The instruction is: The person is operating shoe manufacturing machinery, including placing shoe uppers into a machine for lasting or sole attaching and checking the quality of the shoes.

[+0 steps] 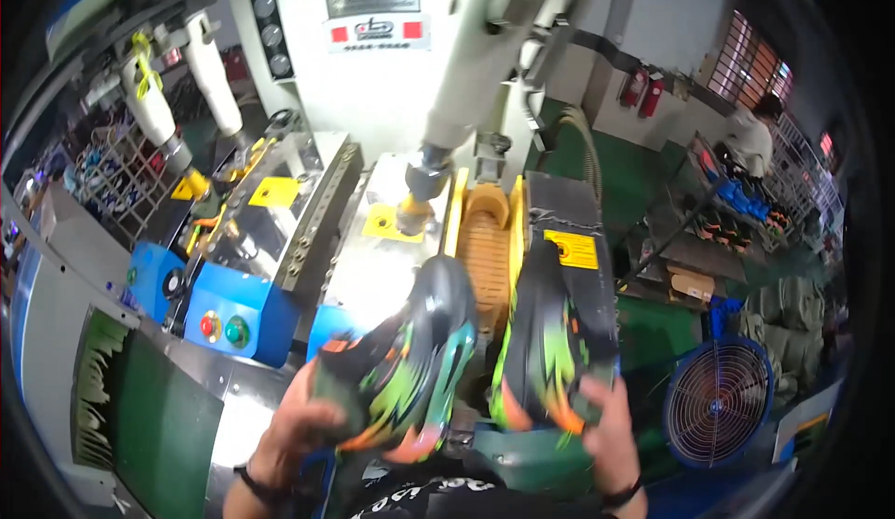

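My left hand [296,418] is closed on a sneaker [410,361], black with green, teal and orange streaks, its far end pointing away from me. A matching sneaker [543,356] is gripped at its near end by my right hand [611,423]. Both shoes are held up side by side in front of a machine, partly blurred by motion. Between and beyond them lies a tan, shoe-shaped ribbed pad [487,258] set between yellow side plates. A thick press arm [438,137] comes down just left of the pad.
Blue control boxes [238,309] with red and green buttons stand at left, below two more white press arms [213,76]. A round blue fan [718,402] is at lower right. Behind it, a person [749,142] is beside a rack of shoes [741,198]. Fire extinguishers [643,92] hang by the wall.
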A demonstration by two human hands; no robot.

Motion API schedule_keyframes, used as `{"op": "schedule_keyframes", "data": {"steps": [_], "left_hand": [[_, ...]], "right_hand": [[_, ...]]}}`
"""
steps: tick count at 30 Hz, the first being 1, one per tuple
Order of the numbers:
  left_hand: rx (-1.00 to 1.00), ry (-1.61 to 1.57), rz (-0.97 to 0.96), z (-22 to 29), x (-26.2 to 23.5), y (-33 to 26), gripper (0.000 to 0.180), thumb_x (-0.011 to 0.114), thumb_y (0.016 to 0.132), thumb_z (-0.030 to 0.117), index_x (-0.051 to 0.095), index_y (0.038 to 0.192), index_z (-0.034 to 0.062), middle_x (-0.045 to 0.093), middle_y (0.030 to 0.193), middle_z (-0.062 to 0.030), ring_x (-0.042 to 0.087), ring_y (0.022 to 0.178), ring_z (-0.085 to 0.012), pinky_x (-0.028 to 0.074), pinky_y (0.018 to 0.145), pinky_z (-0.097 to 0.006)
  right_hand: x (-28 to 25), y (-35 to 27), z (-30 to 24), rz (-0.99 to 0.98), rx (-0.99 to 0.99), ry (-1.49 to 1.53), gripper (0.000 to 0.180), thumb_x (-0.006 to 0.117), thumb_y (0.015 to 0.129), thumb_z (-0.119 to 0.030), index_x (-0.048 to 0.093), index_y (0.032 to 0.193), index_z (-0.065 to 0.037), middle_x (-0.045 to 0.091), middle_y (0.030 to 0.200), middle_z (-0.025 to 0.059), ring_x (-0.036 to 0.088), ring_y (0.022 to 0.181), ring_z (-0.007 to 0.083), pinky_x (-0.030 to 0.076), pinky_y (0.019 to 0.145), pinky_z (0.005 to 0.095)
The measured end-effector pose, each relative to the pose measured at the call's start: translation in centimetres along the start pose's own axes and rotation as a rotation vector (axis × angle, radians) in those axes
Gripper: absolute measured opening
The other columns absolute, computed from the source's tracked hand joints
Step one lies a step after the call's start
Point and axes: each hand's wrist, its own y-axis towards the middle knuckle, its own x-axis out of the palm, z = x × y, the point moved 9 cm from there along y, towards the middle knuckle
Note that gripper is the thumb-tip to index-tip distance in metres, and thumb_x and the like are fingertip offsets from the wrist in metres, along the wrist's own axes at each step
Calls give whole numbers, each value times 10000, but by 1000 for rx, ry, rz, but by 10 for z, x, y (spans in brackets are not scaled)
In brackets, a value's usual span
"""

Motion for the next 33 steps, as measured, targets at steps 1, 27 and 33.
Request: {"op": "schedule_keyframes", "data": {"steps": [1, 27, 33], "left_hand": [[22, 14, 21, 5, -11, -35, 954, 728, 495, 27, 385, 1382, -44, 550, 1302, -180, 586, 1140, -308, 461, 1008, -402], [-418, 106, 1216, -43, -236, -268, 295, 582, 803, 144, 607, 1068, 17, 609, 1144, -169, 606, 1036, -300, 526, 856, -422], [-102, -258, 937, -56, -304, -222, 213, 550, 688, 11, 576, 898, 26, 624, 955, -111, 632, 907, -279, 525, 878, -393]], "right_hand": [[29, 26, -9, -98, 124, 45, 418, 675, 772, -22, 555, 1172, -10, 591, 1169, 119, 638, 976, 210, 547, 829, 382], [191, 242, 1, 153, -416, -1339, 489, 588, 717, -119, 441, 1110, 132, 616, 1021, 361, 617, 974, 490, 503, 894, 472], [221, 150, -19, 178, -1059, -1478, 555, 685, 767, -244, 474, 1164, 82, 557, 1228, 305, 565, 1145, 398, 470, 958, 433]]}}
